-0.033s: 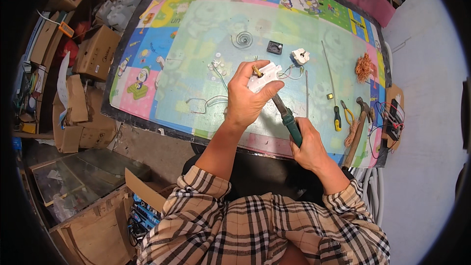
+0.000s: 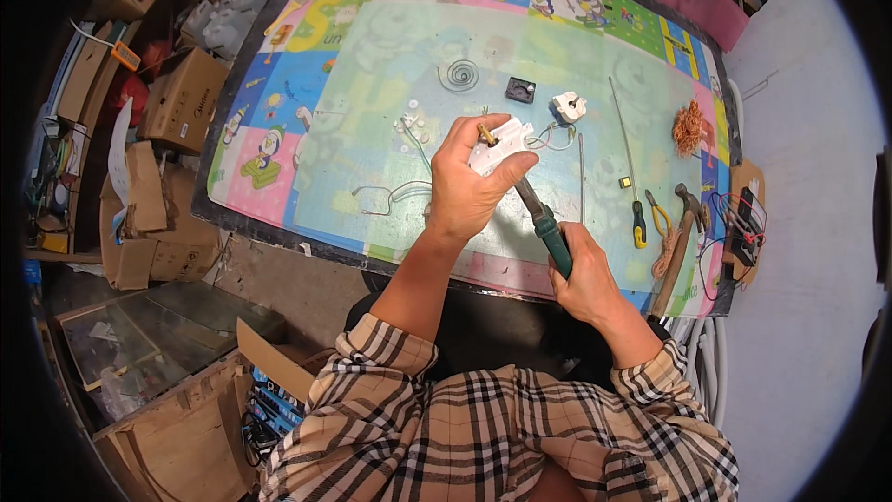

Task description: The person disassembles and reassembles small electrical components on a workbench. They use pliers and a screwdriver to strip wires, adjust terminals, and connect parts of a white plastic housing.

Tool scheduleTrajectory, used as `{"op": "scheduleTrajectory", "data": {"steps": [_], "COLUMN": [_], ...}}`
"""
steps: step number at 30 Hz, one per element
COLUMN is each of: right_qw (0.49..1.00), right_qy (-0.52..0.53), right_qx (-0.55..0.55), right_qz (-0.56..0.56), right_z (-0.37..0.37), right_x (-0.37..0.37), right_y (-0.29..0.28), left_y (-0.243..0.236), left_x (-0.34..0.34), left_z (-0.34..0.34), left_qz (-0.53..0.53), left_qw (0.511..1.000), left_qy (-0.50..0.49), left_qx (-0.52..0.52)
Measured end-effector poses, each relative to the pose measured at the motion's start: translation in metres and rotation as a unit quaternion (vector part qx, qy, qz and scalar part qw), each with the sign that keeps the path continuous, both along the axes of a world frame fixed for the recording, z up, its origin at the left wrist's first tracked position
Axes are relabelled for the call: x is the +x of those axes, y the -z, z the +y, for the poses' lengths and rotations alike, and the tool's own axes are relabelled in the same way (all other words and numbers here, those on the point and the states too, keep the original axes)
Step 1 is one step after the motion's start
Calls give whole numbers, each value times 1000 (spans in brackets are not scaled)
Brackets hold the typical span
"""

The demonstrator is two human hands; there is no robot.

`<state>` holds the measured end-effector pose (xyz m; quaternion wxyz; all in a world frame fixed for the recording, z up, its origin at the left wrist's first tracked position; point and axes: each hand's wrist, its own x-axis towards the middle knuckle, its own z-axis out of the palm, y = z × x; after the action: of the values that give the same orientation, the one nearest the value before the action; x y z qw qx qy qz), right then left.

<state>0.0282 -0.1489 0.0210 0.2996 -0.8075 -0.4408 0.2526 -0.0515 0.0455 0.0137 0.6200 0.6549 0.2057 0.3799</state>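
Observation:
My left hand [image 2: 465,181] holds a white plastic part [image 2: 502,144] with a brass piece [image 2: 488,135] in it. My right hand [image 2: 585,274] is wrapped round the green handle of a tool [image 2: 553,242], whose metal end runs up behind my left thumb to the white part. Thin wires [image 2: 550,141] lie beside the part, near a second white component [image 2: 567,108]. A small black piece [image 2: 520,89] and a metal spiral [image 2: 460,75] lie farther back on the mat. Small white bits [image 2: 412,123] lie left of my left hand.
The table has a colourful printed mat [image 2: 265,158]. At the right are screwdrivers [image 2: 638,223], yellow-handled pliers [image 2: 660,218], a hammer [image 2: 686,214], a copper wire tangle [image 2: 688,130] and a meter with leads [image 2: 743,232]. Cardboard boxes [image 2: 177,98] crowd the left; a white wall [image 2: 804,186] bounds the right.

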Motion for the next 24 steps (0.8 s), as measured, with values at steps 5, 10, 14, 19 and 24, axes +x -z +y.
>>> {"op": "scheduleTrajectory", "data": {"steps": [5,10,14,19,24], "right_qw": [988,864,738,654,646], "right_qy": [-47,-88,-69,-28,-7], "right_qx": [-6,3,38,50,48], "right_qz": [144,496,670,754,762], "right_z": [0,-10,-8,-10,-14], "right_x": [4,12,9,9,12], "right_y": [-8,-2,-6,-5,1], "left_y": [4,2,5,17,18], "left_x": [0,1,5,10,14], "left_z": [4,5,3,6,4], "left_qz": [-21,-101,-148,-162,-120], "left_qw": [997,962,917,855,857], "left_qy": [24,105,112,116,87], "left_qx": [-75,-230,-354,-478,-494]}}
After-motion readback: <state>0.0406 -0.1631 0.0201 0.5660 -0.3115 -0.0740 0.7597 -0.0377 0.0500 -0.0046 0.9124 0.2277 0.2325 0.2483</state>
